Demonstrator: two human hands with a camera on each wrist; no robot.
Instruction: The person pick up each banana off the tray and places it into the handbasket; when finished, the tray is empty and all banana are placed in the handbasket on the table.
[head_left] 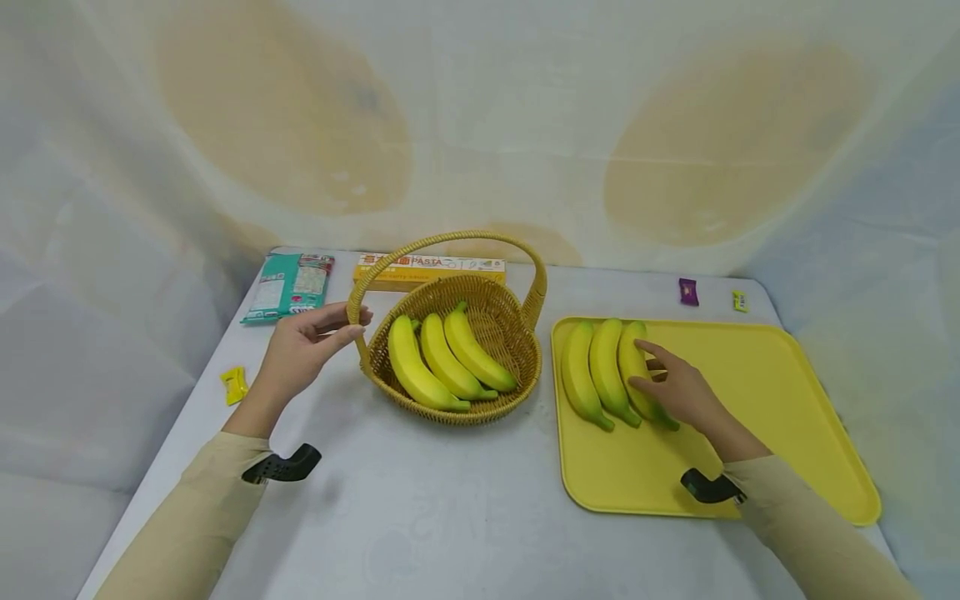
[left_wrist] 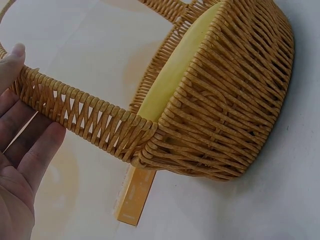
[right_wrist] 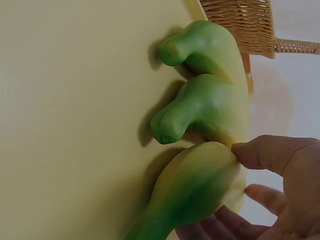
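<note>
My left hand (head_left: 300,346) grips one side of the tall handle (head_left: 539,287) of a woven basket (head_left: 491,323), thumb on one face and fingers on the other. Three yellow bananas (head_left: 448,360) lie side by side in the basket. On a yellow tray (head_left: 750,375) to the right, three more bananas (head_left: 610,367) lie in a row near its left edge. My right hand (head_left: 678,387) holds the rightmost banana (right_wrist: 195,180) between thumb and fingers. In the right wrist view its fingertips are partly hidden behind that banana, and the green ends of the other two show beside it.
Behind the basket lies a yellow and white pasta box (head_left: 480,268). A teal packet (head_left: 288,287) is at the back left, with a yellow-wrapped candy (head_left: 235,385) nearer. Purple (head_left: 688,292) and yellow-green (head_left: 740,301) wrapped candies lie beyond the tray. White sheeting encloses the table (head_left: 450,508).
</note>
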